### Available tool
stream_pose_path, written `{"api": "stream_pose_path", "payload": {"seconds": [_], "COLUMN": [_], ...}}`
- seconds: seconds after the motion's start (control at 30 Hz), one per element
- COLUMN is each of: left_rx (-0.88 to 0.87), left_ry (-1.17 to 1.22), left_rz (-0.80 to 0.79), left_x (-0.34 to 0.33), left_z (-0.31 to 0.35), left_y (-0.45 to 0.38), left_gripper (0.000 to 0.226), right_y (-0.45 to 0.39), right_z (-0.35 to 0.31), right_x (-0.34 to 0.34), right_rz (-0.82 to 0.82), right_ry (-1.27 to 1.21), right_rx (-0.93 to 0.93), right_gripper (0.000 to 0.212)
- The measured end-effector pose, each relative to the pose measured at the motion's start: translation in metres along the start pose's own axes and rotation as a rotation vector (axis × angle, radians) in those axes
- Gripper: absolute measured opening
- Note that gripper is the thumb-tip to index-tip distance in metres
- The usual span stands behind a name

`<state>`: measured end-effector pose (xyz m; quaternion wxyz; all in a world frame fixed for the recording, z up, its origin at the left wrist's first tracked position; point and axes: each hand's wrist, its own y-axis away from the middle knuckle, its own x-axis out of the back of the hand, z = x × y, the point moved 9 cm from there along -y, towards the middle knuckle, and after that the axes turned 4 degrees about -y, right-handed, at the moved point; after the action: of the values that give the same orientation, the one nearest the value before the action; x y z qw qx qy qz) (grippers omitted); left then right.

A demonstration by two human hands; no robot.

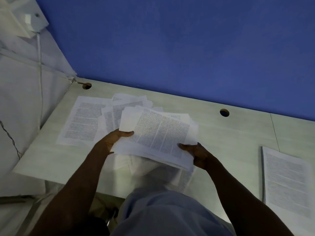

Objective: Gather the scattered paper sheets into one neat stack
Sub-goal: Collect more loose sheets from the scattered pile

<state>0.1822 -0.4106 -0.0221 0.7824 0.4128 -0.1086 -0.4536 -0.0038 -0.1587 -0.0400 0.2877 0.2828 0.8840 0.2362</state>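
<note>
A loose bundle of printed paper sheets [158, 135] is held above the pale desk [226, 133], its edges uneven. My left hand [113, 138] grips its left edge, thumb on top. My right hand [196, 154] grips its lower right corner. Behind the bundle, more printed sheets [83, 121] lie fanned out and overlapping on the desk at the left. Another sheet [183, 179] lies partly hidden beneath the bundle, near the front edge. A separate printed sheet [286, 179] rests flat at the right.
A blue wall [187, 48] rises behind the desk. Two round cable holes [87, 86] [224, 112] pierce the desk's back edge. A white partition with a cable [40, 65] and a small box [32, 19] closes the left side. My light blue clothing [162, 215] fills the bottom.
</note>
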Motion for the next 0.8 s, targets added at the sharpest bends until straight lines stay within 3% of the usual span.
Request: {"api": "stream_pose_path", "payload": {"seconds": [0.1,0.2,0.23,0.33,0.4,0.5,0.57,0.67,0.73,0.8], "left_rx": [-0.002,-0.006,-0.023,-0.169,-0.225,-0.205,-0.267,-0.255,-0.197,-0.124], "left_ry": [-0.06,-0.029,0.048,0.63,0.759,0.481,0.361,0.219,0.096,-0.077], "left_rz": [-0.017,-0.028,-0.036,-0.05,0.0,0.191,0.303,0.093,-0.129,-0.242], "left_x": [-0.014,-0.015,-0.016,-0.038,-0.066,-0.094,-0.082,-0.077,-0.083,-0.09], "left_z": [-0.006,-0.001,0.0,0.01,0.008,-0.007,-0.003,0.016,0.019,0.02], "left_y": [0.0,0.005,0.006,0.012,0.005,-0.012,-0.018,-0.008,-0.004,-0.002], "left_gripper": [0.044,0.04,0.042,0.06,0.06,0.079,0.065,0.055,0.052,0.051], "right_y": [-0.001,-0.002,-0.003,-0.005,-0.006,-0.008,0.001,0.017,0.028,0.029], "right_z": [-0.007,-0.007,-0.006,-0.002,0.002,0.015,0.016,0.005,-0.017,-0.044], "right_x": [-0.012,-0.002,0.005,0.012,-0.004,-0.037,-0.038,0.0,0.019,0.023], "right_rz": [-0.033,-0.023,0.012,0.171,0.193,0.055,0.023,0.076,0.07,0.056], "right_ry": [0.08,0.061,0.041,-0.109,-0.194,-0.137,-0.092,-0.132,-0.131,-0.163], "right_rx": [0.042,0.03,0.033,0.069,0.067,-0.016,-0.082,-0.116,-0.079,-0.064], "right_gripper": [0.052,0.058,0.06,0.048,0.036,0.049,0.058,0.056,0.045,0.031]}}
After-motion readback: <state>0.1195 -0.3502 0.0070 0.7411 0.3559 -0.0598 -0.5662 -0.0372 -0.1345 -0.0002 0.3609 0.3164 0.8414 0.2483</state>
